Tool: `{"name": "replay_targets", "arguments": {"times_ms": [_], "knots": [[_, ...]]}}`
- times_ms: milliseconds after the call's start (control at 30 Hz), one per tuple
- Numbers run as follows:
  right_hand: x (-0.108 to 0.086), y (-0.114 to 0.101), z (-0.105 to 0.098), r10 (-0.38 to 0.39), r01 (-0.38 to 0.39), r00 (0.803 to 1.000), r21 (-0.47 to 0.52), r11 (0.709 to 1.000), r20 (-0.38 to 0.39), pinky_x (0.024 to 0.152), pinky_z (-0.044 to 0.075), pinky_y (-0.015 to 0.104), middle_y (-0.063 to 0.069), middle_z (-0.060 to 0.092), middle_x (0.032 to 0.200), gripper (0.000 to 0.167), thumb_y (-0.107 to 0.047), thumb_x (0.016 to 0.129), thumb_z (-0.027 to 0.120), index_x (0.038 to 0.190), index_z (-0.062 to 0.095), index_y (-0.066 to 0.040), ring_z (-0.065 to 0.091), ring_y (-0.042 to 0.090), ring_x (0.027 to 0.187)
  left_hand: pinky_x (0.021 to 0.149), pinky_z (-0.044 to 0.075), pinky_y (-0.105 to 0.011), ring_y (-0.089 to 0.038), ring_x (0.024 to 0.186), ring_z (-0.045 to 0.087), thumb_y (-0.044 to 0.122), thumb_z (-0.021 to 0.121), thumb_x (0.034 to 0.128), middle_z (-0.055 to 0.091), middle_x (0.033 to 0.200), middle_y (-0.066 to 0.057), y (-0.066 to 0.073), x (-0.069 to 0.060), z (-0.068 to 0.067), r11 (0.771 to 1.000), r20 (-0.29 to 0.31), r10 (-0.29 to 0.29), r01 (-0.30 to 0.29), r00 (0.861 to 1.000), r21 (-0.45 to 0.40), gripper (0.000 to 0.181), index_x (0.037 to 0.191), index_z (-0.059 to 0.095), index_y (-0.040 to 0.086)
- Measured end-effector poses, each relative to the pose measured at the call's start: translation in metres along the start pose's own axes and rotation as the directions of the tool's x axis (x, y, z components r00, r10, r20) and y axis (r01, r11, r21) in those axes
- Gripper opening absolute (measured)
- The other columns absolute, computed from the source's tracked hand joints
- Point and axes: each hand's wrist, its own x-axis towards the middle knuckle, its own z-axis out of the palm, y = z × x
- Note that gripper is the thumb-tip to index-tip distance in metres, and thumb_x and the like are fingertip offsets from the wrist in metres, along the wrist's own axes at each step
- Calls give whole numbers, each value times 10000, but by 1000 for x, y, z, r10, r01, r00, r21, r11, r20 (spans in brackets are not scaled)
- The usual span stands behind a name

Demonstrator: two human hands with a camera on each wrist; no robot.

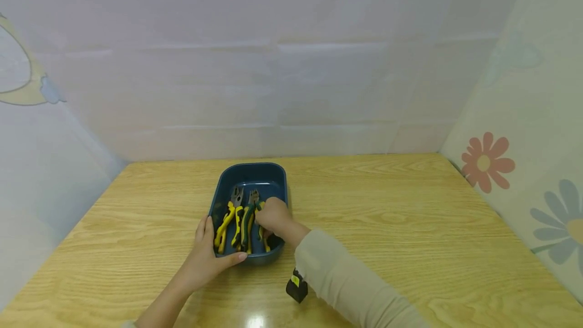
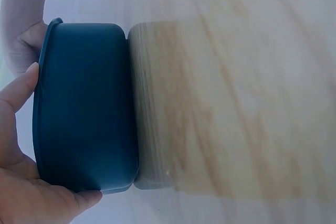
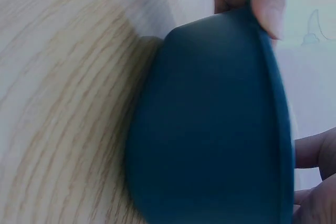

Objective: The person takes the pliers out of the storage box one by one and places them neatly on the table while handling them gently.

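A dark blue plastic bin [image 1: 253, 167] stands on the table, with several pliers in it. My left hand [image 1: 207, 257] grips its near left corner, thumb over the near rim and fingers along the outer side. Yellow-and-black pliers [image 1: 238, 216] lie at the left inside, jaws pointing away. Beside them are green-and-yellow pliers [image 1: 246, 224]. My right hand [image 1: 275, 216] reaches over the right rim with curled fingers, holding another pair of yellow-and-green pliers [image 1: 267, 247], partly hidden under it. In the right wrist view, the bin's outer wall [image 3: 210, 124] hides most of the contents.
A small black block with a yellow-green label [image 1: 297, 287] shows beside the right sleeve [image 1: 346, 277]; I cannot tell whether it is attached. Wood-grain table [image 1: 387, 206] extends around the bin. A pale sheet [image 1: 291, 75] hangs behind, with flower-printed sheeting [image 1: 524, 156] at the right.
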Motion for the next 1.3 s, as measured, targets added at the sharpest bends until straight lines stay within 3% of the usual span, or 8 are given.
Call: {"name": "replay_targets", "arguments": {"times_ms": [67,167,733,933,1300], "knots": [[2,-1,-1,44,-45,999,58,997,17,445,480,291,115,529,640,67,20,730,612,720,555,53,565,220,461,906,201,-582,-468,1218,26,500,645,693,-201,1376,-189,0,0,0,1000,5,-3,3,1000,-2,1147,1339,-153,-10],[4,-3,0,92,-99,994,131,986,54,455,481,277,121,526,727,105,14,748,619,818,563,69,559,207,502,907,191,-584,-469,1218,5,499,641,698,-227,1372,-176,0,-2,0,1000,12,-5,5,1000,-3,1148,1333,-172,-5],[6,-6,-7,149,-190,976,279,941,161,495,493,295,147,539,694,137,-9,761,634,846,546,51,502,191,454,893,223,-585,-482,1210,36,494,629,713,-240,1369,-161,1,-4,-2,1000,26,8,-8,1000,7,1138,1327,-191,-2],[4,-10,-4,122,-179,968,258,949,221,480,490,287,172,540,681,130,6,779,606,854,523,72,494,184,424,905,190,-586,-476,1213,-18,483,629,719,-268,1357,-163,-3,-7,-4,1000,31,-2,2,1000,3,1139,1318,-207,-4],[0,-11,-3,139,-178,972,209,962,189,463,484,274,175,546,675,164,10,783,602,897,528,102,520,179,406,912,189,-579,-472,1216,-11,492,625,717,-252,1360,-176,-4,-9,-6,1000,24,-8,8,1000,12,1140,1318,-207,-3]]}}
